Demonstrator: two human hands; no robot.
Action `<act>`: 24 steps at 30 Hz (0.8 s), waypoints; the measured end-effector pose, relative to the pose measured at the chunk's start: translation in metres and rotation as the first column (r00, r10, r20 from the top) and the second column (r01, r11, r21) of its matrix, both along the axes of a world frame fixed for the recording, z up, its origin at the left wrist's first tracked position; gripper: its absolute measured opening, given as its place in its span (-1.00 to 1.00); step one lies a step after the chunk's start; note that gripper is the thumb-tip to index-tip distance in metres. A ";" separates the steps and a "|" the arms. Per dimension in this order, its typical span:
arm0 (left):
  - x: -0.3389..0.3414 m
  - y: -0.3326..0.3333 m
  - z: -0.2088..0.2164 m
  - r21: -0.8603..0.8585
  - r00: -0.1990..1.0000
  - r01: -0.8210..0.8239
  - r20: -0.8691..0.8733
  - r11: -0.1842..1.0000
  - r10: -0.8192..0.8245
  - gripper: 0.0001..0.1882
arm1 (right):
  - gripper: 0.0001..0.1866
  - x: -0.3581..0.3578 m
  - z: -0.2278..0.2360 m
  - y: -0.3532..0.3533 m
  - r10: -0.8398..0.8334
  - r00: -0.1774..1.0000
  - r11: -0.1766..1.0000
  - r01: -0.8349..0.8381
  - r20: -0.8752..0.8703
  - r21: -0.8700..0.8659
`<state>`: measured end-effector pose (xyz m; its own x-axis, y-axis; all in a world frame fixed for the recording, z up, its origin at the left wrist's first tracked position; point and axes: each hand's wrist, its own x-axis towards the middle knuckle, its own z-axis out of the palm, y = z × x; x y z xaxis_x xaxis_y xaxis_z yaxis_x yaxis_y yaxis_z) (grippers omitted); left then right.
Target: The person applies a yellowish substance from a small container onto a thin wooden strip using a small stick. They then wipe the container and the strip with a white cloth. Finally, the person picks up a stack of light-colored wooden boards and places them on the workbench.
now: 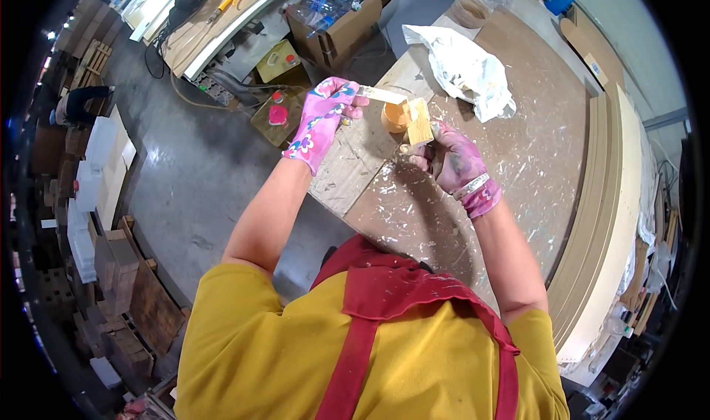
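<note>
My left hand [325,117], in a pink flowered glove, is closed on one end of a flat pale stick [381,95]. The stick's far end reaches over a small orange tub [393,118] on the table. Just right of the tub, my right hand [458,161], in a stained pink glove, pinches a small yellowish wooden block [420,123]. The block is held tilted above the table, close against the tub in this view. Whether the stick touches the block I cannot tell.
The worktable [518,168] is spattered with white flecks. A crumpled white bag [466,69] lies beyond my right hand. Long boards [592,220] line the right side. Yellow jugs [277,117] and a carton of bottles [336,32] stand past the left edge.
</note>
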<state>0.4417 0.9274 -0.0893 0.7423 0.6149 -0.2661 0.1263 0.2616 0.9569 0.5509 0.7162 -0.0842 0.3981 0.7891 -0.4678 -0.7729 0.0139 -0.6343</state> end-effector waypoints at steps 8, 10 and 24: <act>-0.010 -0.024 -0.014 -0.363 0.976 -0.179 0.053 0.914 0.212 -0.86 | -0.65 -0.002 -0.022 -0.002 -0.016 0.965 0.980 0.068 -0.263 0.189; -0.015 -0.034 -0.019 -0.431 0.975 -0.166 0.065 0.887 0.214 -0.87 | -0.66 -0.004 -0.020 0.004 -0.051 0.961 0.982 0.098 -0.271 0.160; -0.013 -0.057 -0.022 -0.528 0.955 -0.225 0.049 0.819 0.294 -0.94 | -0.70 -0.009 -0.021 0.002 -0.053 0.979 0.972 0.096 -0.196 0.216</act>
